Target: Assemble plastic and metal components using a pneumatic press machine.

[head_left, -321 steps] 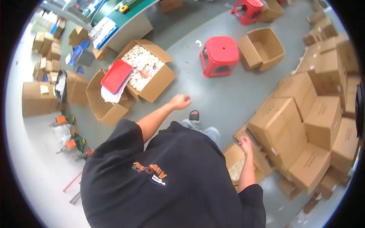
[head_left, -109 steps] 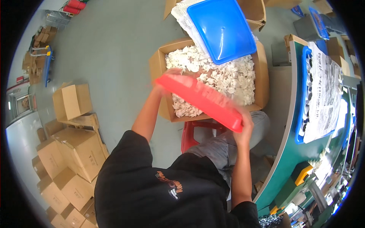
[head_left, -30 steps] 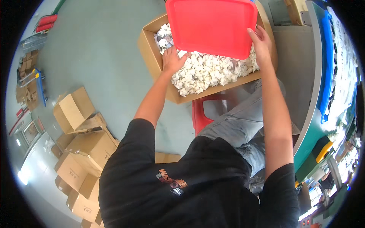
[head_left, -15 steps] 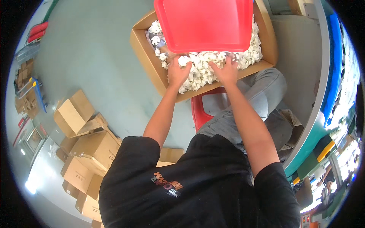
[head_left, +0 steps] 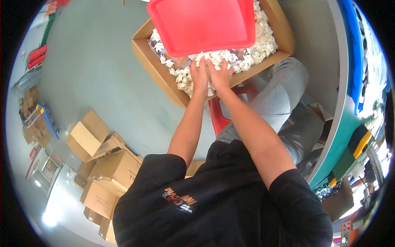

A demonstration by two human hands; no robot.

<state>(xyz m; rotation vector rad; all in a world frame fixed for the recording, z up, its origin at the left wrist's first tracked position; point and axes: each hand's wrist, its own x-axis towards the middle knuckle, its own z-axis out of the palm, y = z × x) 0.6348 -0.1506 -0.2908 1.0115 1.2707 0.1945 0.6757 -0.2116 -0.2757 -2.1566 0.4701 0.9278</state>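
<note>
A large cardboard box holds a heap of white flower-shaped pieces. Over the far part of the heap lies a shallow red tray, hiding what is beneath it. My left hand and my right hand are side by side on the heap, just below the tray's near edge. Their fingers are stretched out and apart, touching the white pieces, with some fingertips partly sunk among them. I cannot make out any piece firmly gripped in either hand.
A red stool stands under the box's near side, beside my grey-trousered leg. Brown cardboard boxes are stacked at the lower left. A grey-edged table with blue trays runs along the right. Far left is a blue trolley.
My hands have come together from a wider spacing, the right one moving left across the white pieces. The whole view has shifted, so box and tray appear further up and left.
</note>
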